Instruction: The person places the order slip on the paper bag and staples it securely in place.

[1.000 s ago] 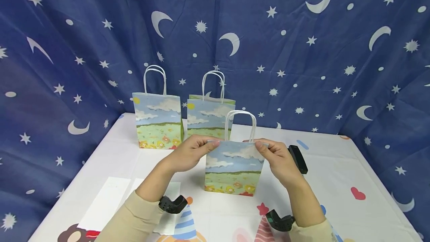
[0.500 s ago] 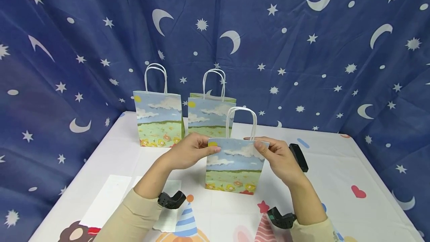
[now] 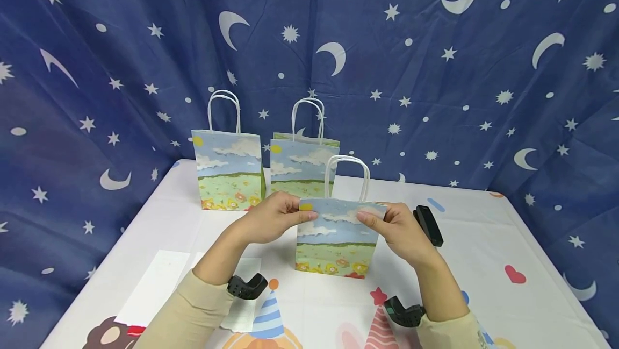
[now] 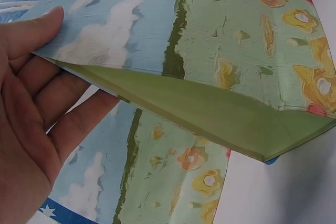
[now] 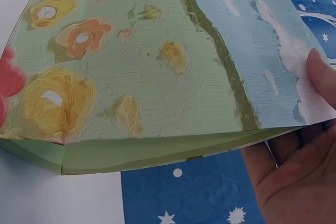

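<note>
A paper gift bag (image 3: 337,241) with a meadow-and-sky print and white twisted handles stands upright between both hands. My left hand (image 3: 269,219) pinches its upper left edge, thumb on the front panel and fingers behind. At the upper right edge my right hand (image 3: 400,232) grips likewise, its thumb lying across the printed cloud. In the left wrist view the green side (image 4: 199,106) of the bag is folded inward, narrowing toward the top. The right wrist view shows the other green side (image 5: 131,153), also creased in. The fingers behind the bag are partly hidden.
Two matching bags stand behind: one bag (image 3: 229,171) at the back left, another bag (image 3: 302,169) partly covered by the held one. White paper sheets (image 3: 153,287) lie at the left. A black stapler-like object (image 3: 429,226) lies beyond my right hand. A starry curtain hangs behind the table.
My left thumb has slid down and off the top edge onto the front panel. My right thumb has moved left across the front. The bag has stayed nearly in place.
</note>
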